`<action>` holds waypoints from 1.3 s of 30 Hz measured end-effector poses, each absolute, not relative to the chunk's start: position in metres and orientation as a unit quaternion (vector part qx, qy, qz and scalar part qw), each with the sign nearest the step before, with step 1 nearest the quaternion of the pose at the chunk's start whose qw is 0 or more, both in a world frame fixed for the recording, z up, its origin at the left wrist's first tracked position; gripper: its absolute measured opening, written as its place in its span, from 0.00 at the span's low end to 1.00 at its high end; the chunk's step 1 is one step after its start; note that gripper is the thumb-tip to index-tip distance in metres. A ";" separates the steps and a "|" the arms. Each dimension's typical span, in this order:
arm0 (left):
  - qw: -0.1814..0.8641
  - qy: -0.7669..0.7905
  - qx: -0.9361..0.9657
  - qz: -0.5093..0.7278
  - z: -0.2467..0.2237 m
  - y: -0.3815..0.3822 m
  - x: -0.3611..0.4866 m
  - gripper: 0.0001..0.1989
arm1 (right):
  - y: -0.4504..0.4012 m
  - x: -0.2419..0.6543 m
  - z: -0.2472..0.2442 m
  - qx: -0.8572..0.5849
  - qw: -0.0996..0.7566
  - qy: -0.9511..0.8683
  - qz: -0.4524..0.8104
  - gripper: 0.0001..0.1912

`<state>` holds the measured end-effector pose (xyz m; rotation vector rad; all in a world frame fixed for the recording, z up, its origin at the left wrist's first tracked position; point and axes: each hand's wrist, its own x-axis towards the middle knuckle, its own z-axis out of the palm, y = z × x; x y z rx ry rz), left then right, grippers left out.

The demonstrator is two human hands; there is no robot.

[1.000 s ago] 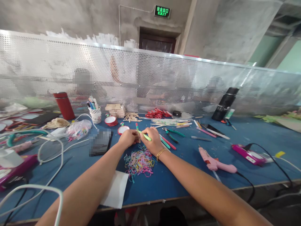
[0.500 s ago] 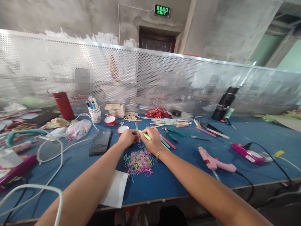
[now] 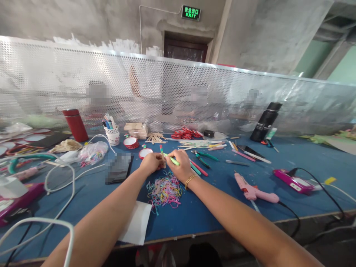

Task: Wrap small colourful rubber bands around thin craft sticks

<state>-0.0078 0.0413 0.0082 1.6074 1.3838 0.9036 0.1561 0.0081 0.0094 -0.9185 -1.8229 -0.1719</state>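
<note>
Between the fingers of my left hand [image 3: 151,163] stands a small wooden craft stick [image 3: 161,149], its upper end coloured red and green. My right hand [image 3: 180,167] grips a light green marker pen [image 3: 175,161] like a writing tool, its front end close against the stick. Whether the tip touches is too small to tell. Just below both hands lies a loose heap of colourful rubber bands [image 3: 165,191]. A round red-rimmed white piece [image 3: 145,153] is partly behind my left hand. Red and teal markers [image 3: 199,167] lie right of my right hand.
Green-handled pliers [image 3: 204,157], a pink glue gun [image 3: 254,191] and a purple power strip [image 3: 293,181] lie to the right. A phone [image 3: 119,168], white cable and paper sheet [image 3: 137,224] are on the left. Sticks [image 3: 155,138], a pen cup [image 3: 112,135] and perforated screen [image 3: 178,92] stand behind.
Almost nothing differs. Both hands stay in the same place with the stick and the green marker; the camera view has shifted only slightly.
</note>
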 end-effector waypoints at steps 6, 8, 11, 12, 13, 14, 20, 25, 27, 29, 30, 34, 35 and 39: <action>0.400 0.554 0.637 0.357 0.007 0.042 -0.008 0.10 | 0.008 0.156 0.009 -0.384 0.514 -0.764 -0.072 0.07; 0.400 0.551 0.640 0.357 0.008 0.041 -0.007 0.09 | 0.008 0.157 0.009 -0.394 0.517 -0.757 -0.073 0.07; 0.402 0.546 0.643 0.355 0.009 0.041 -0.007 0.10 | 0.008 0.156 0.009 -0.387 0.517 -0.760 -0.073 0.08; 0.402 0.547 0.643 0.354 0.008 0.041 -0.007 0.10 | 0.009 0.156 0.009 -0.381 0.515 -0.764 -0.072 0.07; 0.401 0.550 0.641 0.355 0.007 0.042 -0.008 0.10 | 0.009 0.156 0.008 -0.378 0.512 -0.768 -0.072 0.07; 0.400 0.553 0.639 0.355 0.007 0.042 -0.008 0.10 | 0.009 0.156 0.008 -0.378 0.510 -0.769 -0.072 0.07; 0.397 0.550 0.645 0.350 0.004 0.045 -0.009 0.11 | 0.009 0.157 0.009 -0.398 0.510 -0.759 -0.074 0.08; 0.405 0.543 0.643 0.357 0.005 0.044 -0.009 0.09 | 0.009 0.157 0.009 -0.385 0.501 -0.772 -0.074 0.08; 0.407 0.544 0.640 0.358 0.007 0.043 -0.008 0.09 | 0.009 0.157 0.009 -0.398 0.499 -0.766 -0.077 0.08; 0.409 0.548 0.636 0.358 0.008 0.041 -0.007 0.08 | 0.009 0.157 0.009 -0.411 0.501 -0.757 -0.079 0.08; 0.409 0.550 0.635 0.357 0.009 0.041 -0.007 0.09 | 0.009 0.157 0.009 -0.411 0.502 -0.756 -0.079 0.08; 0.411 0.551 0.634 0.354 0.010 0.040 -0.007 0.09 | 0.009 0.157 0.009 -0.387 0.502 -0.770 -0.075 0.08; 0.410 0.553 0.633 0.354 0.010 0.040 -0.007 0.09 | 0.009 0.157 0.009 -0.386 0.501 -0.771 -0.073 0.08; 0.399 0.555 0.638 0.356 0.012 0.038 -0.006 0.08 | 0.010 0.158 0.007 -0.403 0.513 -0.754 -0.074 0.08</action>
